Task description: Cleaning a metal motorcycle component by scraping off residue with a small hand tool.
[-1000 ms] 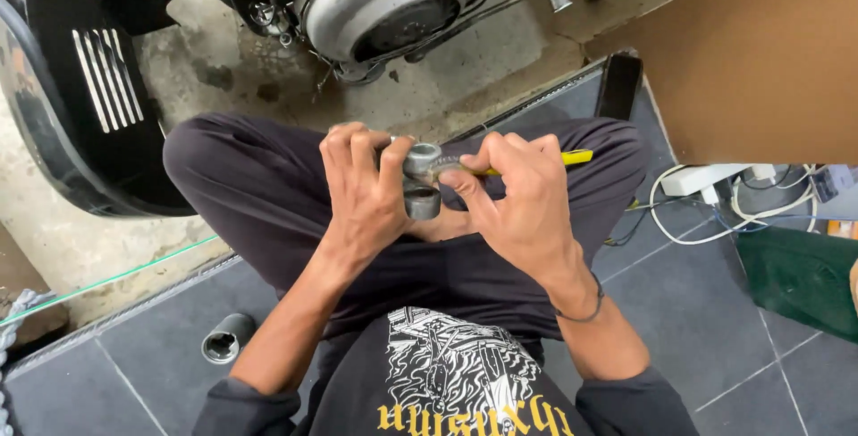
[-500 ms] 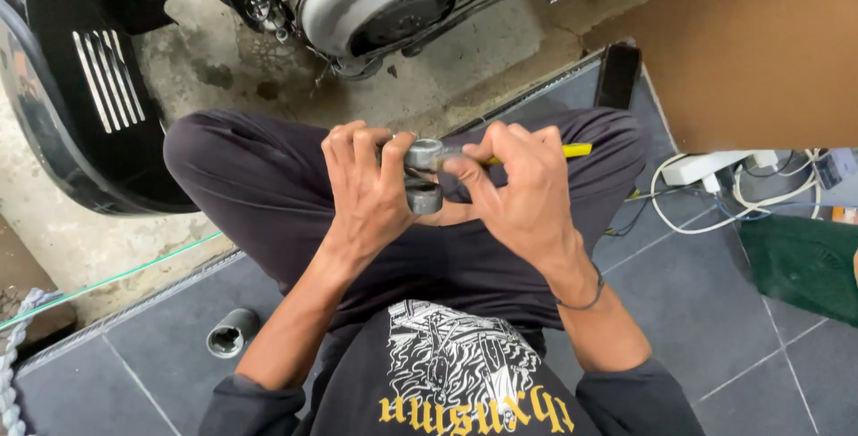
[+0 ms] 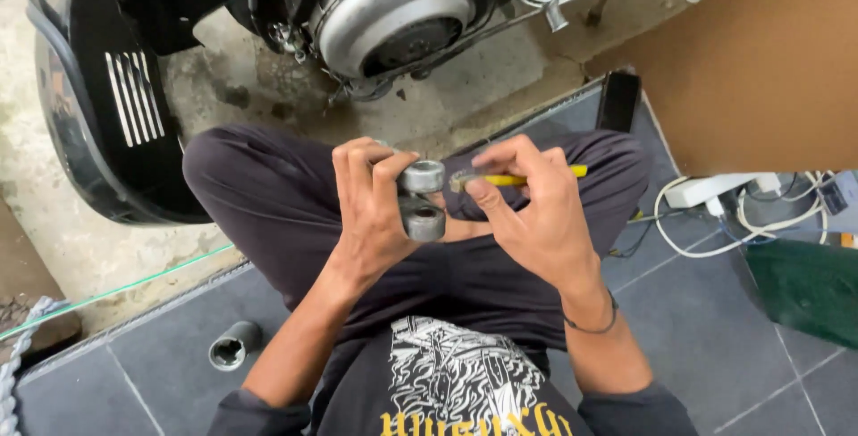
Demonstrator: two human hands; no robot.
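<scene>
I sit cross-legged on the floor. My left hand (image 3: 368, 206) grips a grey metal part (image 3: 422, 197) made of two round cylindrical pieces, one above the other, held over my lap. My right hand (image 3: 534, 213) holds a slim yellow-handled tool (image 3: 527, 179) whose tip points left toward the upper round piece. The tool's tip is partly hidden by my fingers. Both hands are close together at chest height.
A scooter engine (image 3: 393, 16) and a black body panel (image 3: 98, 105) stand on the concrete ahead. A metal socket (image 3: 231, 347) lies on the grey tiles at my left. A white power strip with cables (image 3: 724, 190), a brown board (image 3: 760, 52) and a green object (image 3: 804, 289) sit at right.
My right hand has drawn slightly back to the right, so the yellow tool and the two round pieces show more plainly. The camera has shifted a little.
</scene>
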